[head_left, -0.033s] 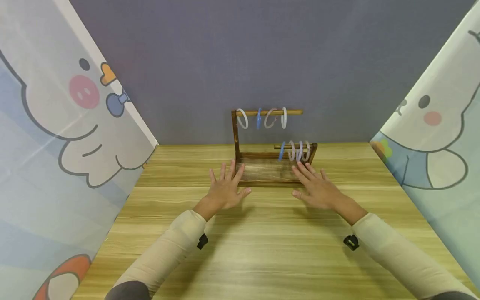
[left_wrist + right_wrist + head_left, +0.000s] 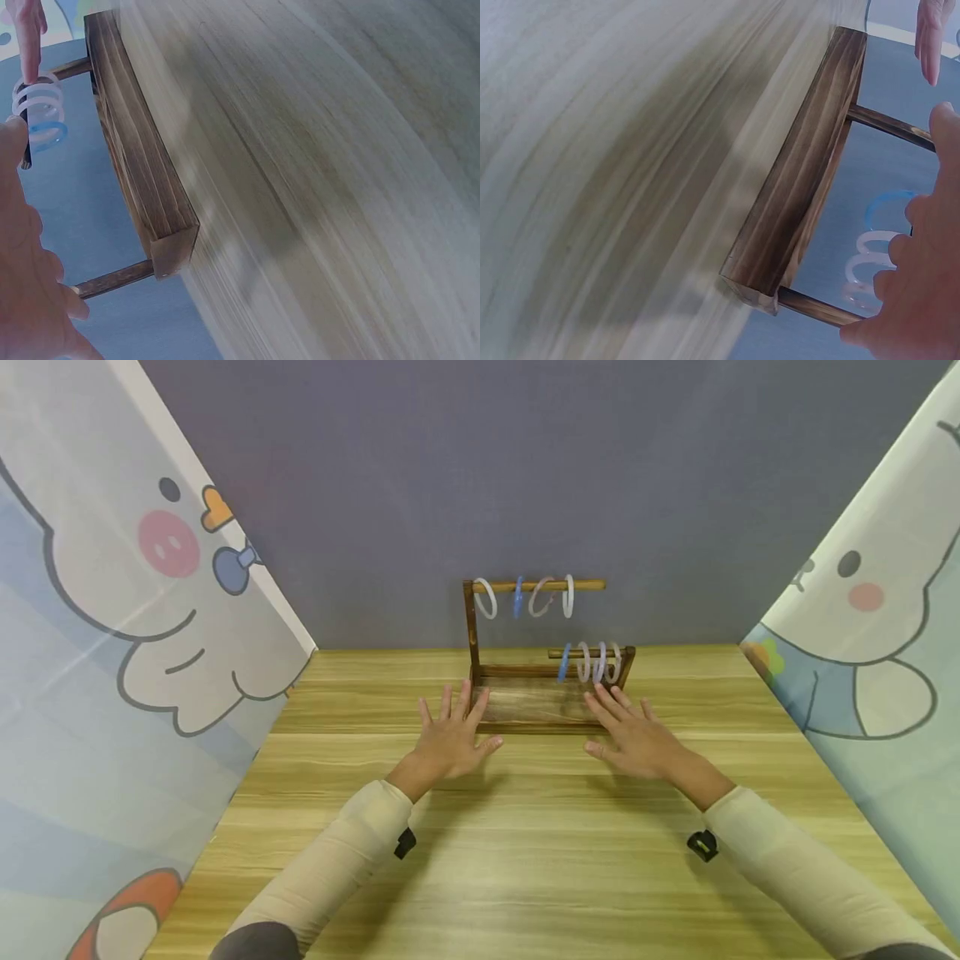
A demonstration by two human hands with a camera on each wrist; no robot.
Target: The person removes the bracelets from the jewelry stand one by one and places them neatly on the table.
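Bare left hand [image 2: 453,743] and right hand [image 2: 637,745] apart, fingers spread, at near corners of brown wooden rack [image 2: 536,700] by yellowish wood-grain table [image 2: 540,860]'s far edge, blue and pale round rings [image 2: 563,663] on short low bar [image 2: 555,653], white, blue, pinkish rings [image 2: 517,598] on high bar [image 2: 505,586].

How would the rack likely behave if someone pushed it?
The rack seems stiff, since it appears to be wood. It would probably slide before tipping, as its broad base sits on the table. Its rings might swing, because they hang loosely from rods.
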